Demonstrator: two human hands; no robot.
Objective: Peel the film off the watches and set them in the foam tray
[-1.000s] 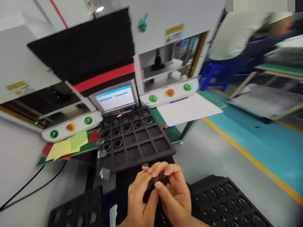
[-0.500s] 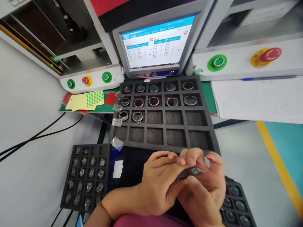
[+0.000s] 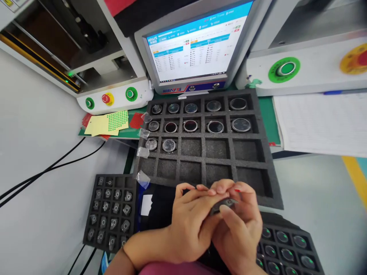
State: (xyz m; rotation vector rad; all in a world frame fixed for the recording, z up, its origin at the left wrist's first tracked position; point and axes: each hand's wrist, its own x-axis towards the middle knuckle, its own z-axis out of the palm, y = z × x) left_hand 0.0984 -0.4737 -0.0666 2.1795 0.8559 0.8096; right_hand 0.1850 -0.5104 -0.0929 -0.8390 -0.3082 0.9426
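Both of my hands are together over my lap, just below the near edge of the large foam tray (image 3: 189,164). Between them is a small dark grey watch case (image 3: 225,205), seen edge-on and mostly covered by fingers. My left hand (image 3: 190,217) wraps its fingers and thumb around the case from the left. The right hand (image 3: 241,225) pinches it from the right, thumb on the near edge and fingertips on the far side. Round watch heads (image 3: 169,145) sit in the upper rows and the left of the third row of the tray.
At lower left, a smaller tray (image 3: 91,219) holds small wrapped parts. Another tray (image 3: 286,244) at lower right carries round watch pieces with green dots. Behind stand a monitor (image 3: 195,49) and machines with green buttons (image 3: 286,68). Yellow sticker sheets (image 3: 107,123) and papers (image 3: 323,122) lie alongside.
The camera view has shifted, and the trays and monitor look larger. Both hands still hold the watch case, now tilted slightly differently, with the right fingers closer around it.
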